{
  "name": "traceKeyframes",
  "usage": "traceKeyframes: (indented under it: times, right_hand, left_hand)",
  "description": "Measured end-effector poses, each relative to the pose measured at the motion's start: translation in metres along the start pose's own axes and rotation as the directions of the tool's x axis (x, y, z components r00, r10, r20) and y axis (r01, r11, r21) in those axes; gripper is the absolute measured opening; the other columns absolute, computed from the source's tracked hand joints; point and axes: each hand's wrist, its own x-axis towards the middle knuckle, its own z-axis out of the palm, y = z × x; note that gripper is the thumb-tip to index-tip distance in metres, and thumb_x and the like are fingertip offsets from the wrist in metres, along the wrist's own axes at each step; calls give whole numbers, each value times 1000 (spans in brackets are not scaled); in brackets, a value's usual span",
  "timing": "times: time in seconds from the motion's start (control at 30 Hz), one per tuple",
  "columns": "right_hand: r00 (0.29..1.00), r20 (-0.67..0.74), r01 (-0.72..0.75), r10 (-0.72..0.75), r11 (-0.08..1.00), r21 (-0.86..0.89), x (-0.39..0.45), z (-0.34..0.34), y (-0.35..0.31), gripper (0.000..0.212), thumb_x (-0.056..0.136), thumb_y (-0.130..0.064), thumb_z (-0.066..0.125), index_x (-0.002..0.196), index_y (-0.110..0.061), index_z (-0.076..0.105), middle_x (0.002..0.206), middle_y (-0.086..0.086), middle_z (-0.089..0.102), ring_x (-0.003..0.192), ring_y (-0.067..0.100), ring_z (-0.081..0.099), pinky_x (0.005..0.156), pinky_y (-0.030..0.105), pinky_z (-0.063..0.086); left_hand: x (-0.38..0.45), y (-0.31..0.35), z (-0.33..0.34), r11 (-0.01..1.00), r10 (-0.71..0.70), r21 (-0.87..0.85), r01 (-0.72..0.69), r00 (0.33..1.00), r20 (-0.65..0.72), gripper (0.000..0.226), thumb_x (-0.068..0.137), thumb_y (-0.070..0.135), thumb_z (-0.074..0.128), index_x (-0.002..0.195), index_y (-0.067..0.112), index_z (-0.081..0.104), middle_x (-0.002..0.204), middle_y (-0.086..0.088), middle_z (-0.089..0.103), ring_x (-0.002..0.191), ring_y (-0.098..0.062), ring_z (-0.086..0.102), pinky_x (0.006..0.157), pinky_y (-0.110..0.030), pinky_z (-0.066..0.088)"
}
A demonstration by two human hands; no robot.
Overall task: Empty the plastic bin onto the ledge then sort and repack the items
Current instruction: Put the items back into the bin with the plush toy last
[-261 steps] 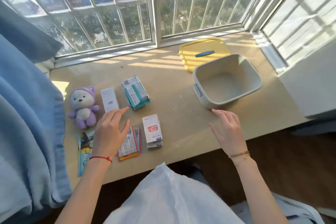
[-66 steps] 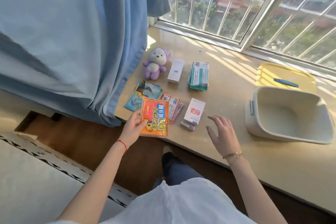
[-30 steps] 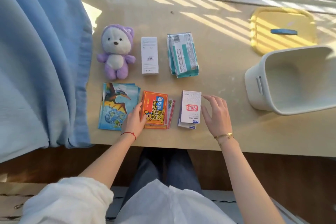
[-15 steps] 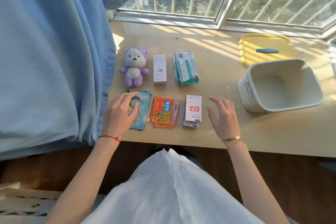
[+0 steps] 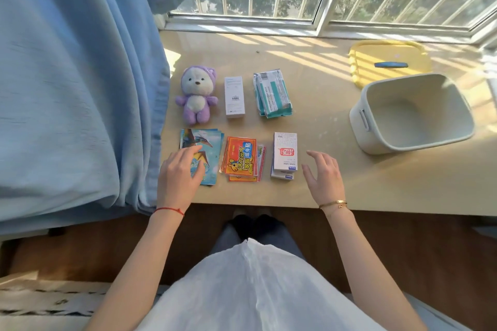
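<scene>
Six groups: sorted on ledge (image 5: pixel 322 174), left of empty plastic bin (image 5: pixel 414 115)
Left hand (image 5: pixel 178 176): fingers flat on card stack (image 5: pixel 207 142), gripping nothing
Right hand (image 5: pixel 324 177): spread, empty, just right of stacked boxes (image 5: pixel 285 156)
Risk: near-edge stacks could slide off
Surroundings: curtain (image 5: pixel 80 88) crowds plush toy (image 5: pixel 196 94); yellow lid (image 5: pixel 390 62) beyond bin

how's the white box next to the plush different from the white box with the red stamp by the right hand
The white box by the plush lies alone in the far row, plain with a small barcode. The red-stamp box sits in the near row, stacked on another box, with a red seal and a blue strip. The first looks narrower, the second wider. Both are white cartons lying flat, lengthwise, on the ledge, and neither hand touches them.
</scene>
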Motion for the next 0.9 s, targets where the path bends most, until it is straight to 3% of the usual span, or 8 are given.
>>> traceKeyframes:
  times: [0.27, 0.63, 0.77, 0.9]
  right_hand:
    - [957, 173, -235, 234, 972, -15, 44, 53, 31, 50, 95, -34, 58, 136, -7, 48, 131, 12, 57, 122, 28, 49, 102, 36, 40]
    - [827, 319, -491, 464, 871, 3, 89, 142, 73, 80, 85, -49, 66, 145, -8, 33, 142, 10, 45, 132, 25, 41, 108, 37, 37]
    - [765, 365, -589, 531, 806, 60, 92, 161, 84, 71, 81, -51, 70, 132, -7, 48, 125, 11, 52, 117, 23, 49, 95, 32, 42]
    - [768, 363, -590, 527, 803, 83, 92, 164, 88, 59, 80, -50, 71, 119, -8, 55, 113, 7, 52, 95, 11, 43, 85, 27, 40]
  left_hand:
    - [21, -2, 84, 993, -111, -18, 113, 989, 94, 34, 93, 20, 59, 126, 11, 58, 115, -8, 67, 106, -24, 62, 88, -40, 51]
    - [44, -29, 192, 953, -295, 0, 304, 924, 242, 44, 96, 33, 56, 133, 11, 50, 124, -9, 61, 116, -24, 57, 90, -40, 51]
    - [47, -36, 211, 945, -322, 36, 325, 906, 275, 46, 95, 36, 56, 134, 13, 49, 125, -9, 60, 116, -23, 56, 90, -40, 51]
    - [46, -38, 220, 939, -339, 54, 339, 891, 301, 48, 95, 37, 56, 136, 13, 47, 126, -9, 59, 116, -23, 56, 89, -39, 52]
